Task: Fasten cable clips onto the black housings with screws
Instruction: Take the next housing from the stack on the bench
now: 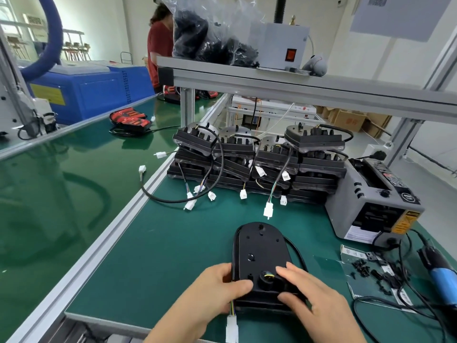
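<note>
Positioning step, I judge: left hand (217,285) and right hand (314,293) both grip the black housing (259,248) lying flat on the bench (160,256), so next comes fetching from the clips and screws (378,271) at right.

The near edge of the housing (259,246) lies hidden under the left hand (210,290) and right hand (314,300), its connector (232,325) runs off the bottom, the driver (442,278) is cut off at the right, and the black parts (378,271) are too small to tell screws from clips.
</note>
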`<move>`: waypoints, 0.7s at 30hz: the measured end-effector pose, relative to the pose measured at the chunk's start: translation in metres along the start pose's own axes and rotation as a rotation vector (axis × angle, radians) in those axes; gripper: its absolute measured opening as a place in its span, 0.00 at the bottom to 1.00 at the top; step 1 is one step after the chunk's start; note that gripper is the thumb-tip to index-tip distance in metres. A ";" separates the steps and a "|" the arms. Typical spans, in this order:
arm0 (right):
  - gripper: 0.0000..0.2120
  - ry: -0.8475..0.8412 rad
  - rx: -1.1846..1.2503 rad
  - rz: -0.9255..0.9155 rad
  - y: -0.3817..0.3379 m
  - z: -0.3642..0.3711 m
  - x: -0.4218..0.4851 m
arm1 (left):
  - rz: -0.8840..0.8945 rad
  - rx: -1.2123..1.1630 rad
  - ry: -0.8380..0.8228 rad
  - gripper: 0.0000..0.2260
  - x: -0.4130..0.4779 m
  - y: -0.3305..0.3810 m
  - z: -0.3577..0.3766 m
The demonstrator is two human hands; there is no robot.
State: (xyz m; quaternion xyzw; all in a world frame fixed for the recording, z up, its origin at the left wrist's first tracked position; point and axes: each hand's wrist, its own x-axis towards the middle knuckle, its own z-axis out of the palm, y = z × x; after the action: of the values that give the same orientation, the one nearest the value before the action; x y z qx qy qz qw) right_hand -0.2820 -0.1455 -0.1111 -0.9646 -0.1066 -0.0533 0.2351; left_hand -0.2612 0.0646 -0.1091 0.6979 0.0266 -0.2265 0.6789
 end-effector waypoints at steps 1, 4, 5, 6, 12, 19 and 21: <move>0.22 -0.007 0.001 -0.002 0.000 -0.001 0.000 | 0.010 -0.033 0.012 0.08 -0.002 -0.002 0.003; 0.21 -0.038 0.022 -0.036 0.000 -0.005 0.001 | 0.033 -0.193 0.050 0.10 -0.011 -0.010 0.009; 0.21 -0.052 0.010 -0.061 -0.002 -0.006 0.001 | 0.044 -0.245 0.063 0.10 -0.013 -0.014 0.009; 0.21 -0.071 -0.007 -0.088 -0.004 -0.007 0.003 | 0.062 -0.299 0.074 0.11 -0.016 -0.018 0.009; 0.20 -0.220 -0.040 -0.318 -0.040 -0.006 0.043 | 0.192 -0.633 0.340 0.12 -0.033 -0.023 -0.004; 0.20 -0.246 0.046 -0.590 -0.143 0.023 0.149 | 0.423 -0.762 0.802 0.11 -0.033 0.009 -0.083; 0.21 -0.275 0.066 -0.641 -0.180 0.041 0.179 | 0.457 -0.770 0.933 0.10 -0.032 0.017 -0.112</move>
State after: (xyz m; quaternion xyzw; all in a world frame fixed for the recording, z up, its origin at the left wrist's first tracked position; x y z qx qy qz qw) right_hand -0.1474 0.0615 -0.0401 -0.8721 -0.4365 0.0097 0.2211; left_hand -0.2521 0.1798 -0.0846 0.4175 0.2488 0.2768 0.8290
